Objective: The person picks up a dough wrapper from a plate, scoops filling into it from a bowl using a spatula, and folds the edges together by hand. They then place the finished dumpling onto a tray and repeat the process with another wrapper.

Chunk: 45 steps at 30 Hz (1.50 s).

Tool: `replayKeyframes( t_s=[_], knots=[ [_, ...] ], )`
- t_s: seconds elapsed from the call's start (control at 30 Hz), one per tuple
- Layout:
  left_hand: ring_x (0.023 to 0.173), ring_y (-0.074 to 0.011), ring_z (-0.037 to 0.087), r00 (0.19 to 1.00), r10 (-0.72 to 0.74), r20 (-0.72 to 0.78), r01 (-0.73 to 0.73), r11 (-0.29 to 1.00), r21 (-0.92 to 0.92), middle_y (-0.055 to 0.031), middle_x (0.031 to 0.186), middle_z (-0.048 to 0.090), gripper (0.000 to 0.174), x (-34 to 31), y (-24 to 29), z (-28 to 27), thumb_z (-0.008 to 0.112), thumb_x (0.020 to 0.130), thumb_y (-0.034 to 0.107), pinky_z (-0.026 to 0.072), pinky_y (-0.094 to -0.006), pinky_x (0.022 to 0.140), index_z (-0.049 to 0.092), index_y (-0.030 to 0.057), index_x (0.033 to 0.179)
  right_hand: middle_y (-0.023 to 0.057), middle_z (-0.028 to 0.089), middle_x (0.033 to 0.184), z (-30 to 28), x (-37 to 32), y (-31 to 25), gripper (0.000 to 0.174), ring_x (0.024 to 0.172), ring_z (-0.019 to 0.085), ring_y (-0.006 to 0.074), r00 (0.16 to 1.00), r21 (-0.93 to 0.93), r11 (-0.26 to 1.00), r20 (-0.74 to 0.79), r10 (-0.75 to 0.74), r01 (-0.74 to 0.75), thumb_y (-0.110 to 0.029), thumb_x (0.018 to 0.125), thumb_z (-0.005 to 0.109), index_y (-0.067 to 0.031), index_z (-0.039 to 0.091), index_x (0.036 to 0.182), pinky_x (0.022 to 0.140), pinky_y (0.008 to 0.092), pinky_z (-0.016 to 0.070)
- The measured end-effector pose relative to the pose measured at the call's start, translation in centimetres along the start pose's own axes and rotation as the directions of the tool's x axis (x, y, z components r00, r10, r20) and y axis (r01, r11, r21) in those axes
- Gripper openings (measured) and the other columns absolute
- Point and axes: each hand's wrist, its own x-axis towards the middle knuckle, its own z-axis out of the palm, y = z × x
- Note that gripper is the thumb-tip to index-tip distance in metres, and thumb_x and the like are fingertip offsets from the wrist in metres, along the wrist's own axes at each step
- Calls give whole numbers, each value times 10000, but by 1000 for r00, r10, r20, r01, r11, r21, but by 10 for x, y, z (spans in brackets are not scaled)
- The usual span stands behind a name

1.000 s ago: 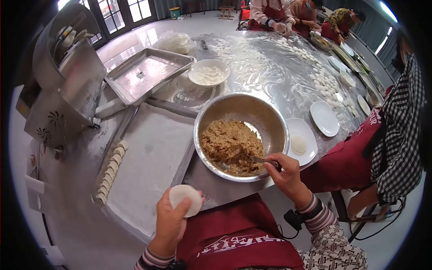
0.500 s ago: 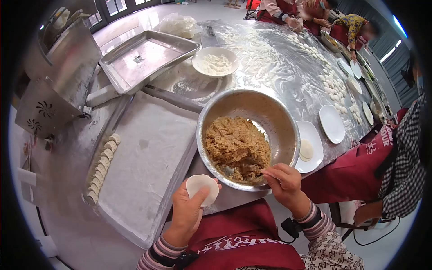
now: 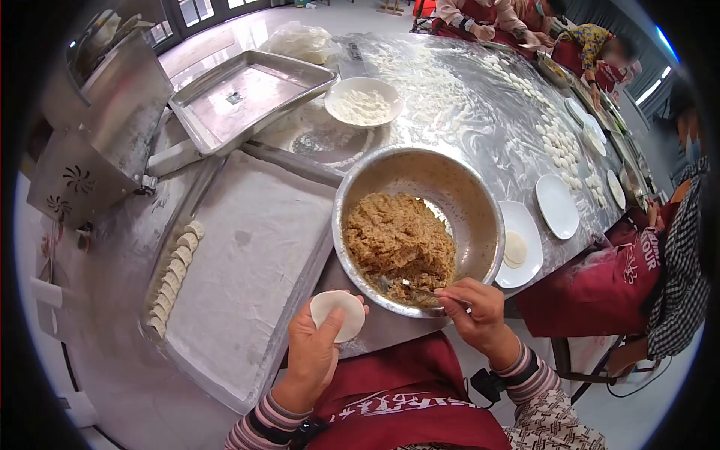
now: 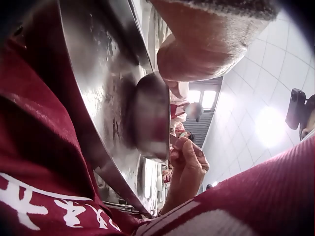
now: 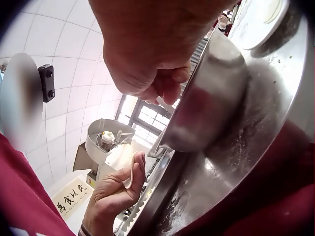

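My left hand (image 3: 315, 349) holds a round white wrapper (image 3: 337, 315) on its fingers, thumb laid across the face, just left of the steel bowl's near edge. In the right wrist view that hand (image 5: 115, 194) shows the wrapper (image 5: 131, 172) slightly bent. My right hand (image 3: 481, 313) pinches the handle of a metal utensil (image 3: 420, 289) over the rim of the bowl (image 3: 491, 225). The utensil's tip is in the brown minced filling (image 3: 397, 232). In the left wrist view the right hand (image 4: 189, 164) is beside the bowl (image 4: 152, 118).
A lined tray (image 3: 240, 277) at left bears a row of folded dumplings (image 3: 171, 285). Behind are an empty metal tray (image 3: 244, 97) and a flour bowl (image 3: 364, 103). Right of the filling stand a plate with wrappers (image 3: 525, 259) and another plate (image 3: 557, 206). People stand at the table's far and right sides.
The view has shifted, so the bowl and trays sit differently in it. The right hand stays at the bowl rim with the utensil; the left hand has come nearer the bowl with the wrapper.
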Motion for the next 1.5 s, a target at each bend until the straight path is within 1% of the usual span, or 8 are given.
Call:
replayKeyframes(
  t_s=[0.17, 0.23, 0.33, 0.47, 0.77, 1.1, 1.3, 1.5],
  knots=[
    [957, -250, 649, 1000, 13, 24, -13, 1000, -8, -183, 1078, 636, 250, -3, 2, 0, 562, 931, 93, 535, -341, 851, 546, -17, 1155, 97, 629, 705, 4, -5, -4, 80, 584, 609, 161, 983, 127, 976, -10, 181, -178, 19, 827, 640, 29, 668, 901, 496, 252, 442],
    [971, -249, 644, 1000, 14, 23, -14, 1000, 3, -182, 1090, 629, 258, -4, 5, -1, 543, 935, 82, 537, -345, 852, 536, -26, 1169, 65, 637, 687, 6, 0, -11, 82, 576, 595, 110, 902, 417, 822, -12, 432, -388, -17, 867, 615, 40, 668, 892, 506, 222, 438],
    [994, -252, 635, 1000, 3, 7, -3, 1000, 3, -181, 1111, 618, 274, -1, 15, -2, 526, 937, 77, 540, -346, 851, 518, -37, 1186, 51, 638, 672, 7, 10, -14, 123, 562, 588, 91, 786, 495, 685, -6, 618, -534, -63, 891, 601, 39, 671, 894, 512, 208, 442],
    [1024, -259, 622, 1000, 16, 21, -14, 997, -80, -180, 1133, 604, 297, 5, 28, -9, 520, 935, 80, 538, -350, 859, 496, -39, 1206, 56, 644, 692, 6, 21, -1, 156, 572, 598, 90, 747, 638, 549, 62, 662, -540, -93, 901, 592, 41, 671, 909, 507, 197, 439],
    [1040, -260, 611, 999, -22, 31, 26, 990, -136, -176, 1139, 597, 322, 3, 36, -11, 553, 931, 118, 525, -357, 883, 488, -23, 1213, 57, 650, 711, -16, 12, -11, 92, 584, 603, 100, 916, 419, 859, -135, 378, -293, 19, 857, 599, 43, 683, 886, 520, 200, 444],
    [1056, -260, 610, 997, -61, 54, 67, 991, -118, -173, 1151, 599, 312, 1, 30, -4, 526, 949, 110, 515, -359, 903, 481, -24, 1227, 131, 656, 736, 18, 25, 15, 107, 617, 638, 204, 1000, 80, 996, 7, -30, 29, 61, 767, 670, 21, 678, 865, 550, 274, 481],
    [1038, -264, 612, 998, -57, 29, 61, 986, -157, -182, 1132, 599, 346, 1, 27, -10, 577, 917, 112, 531, -358, 877, 486, -31, 1218, 112, 658, 744, 4, 13, -7, 73, 623, 633, 147, 955, 219, 944, -108, 276, -248, 39, 820, 642, 39, 674, 886, 553, 253, 479],
    [1043, -268, 610, 997, -65, 44, 72, 984, -161, -184, 1145, 596, 339, -1, 26, -8, 565, 920, 100, 527, -367, 887, 485, -28, 1224, 103, 654, 744, 26, 21, 0, 102, 596, 628, 129, 968, 240, 943, -45, 246, -229, 19, 847, 631, 48, 679, 933, 537, 236, 481]
  ],
)
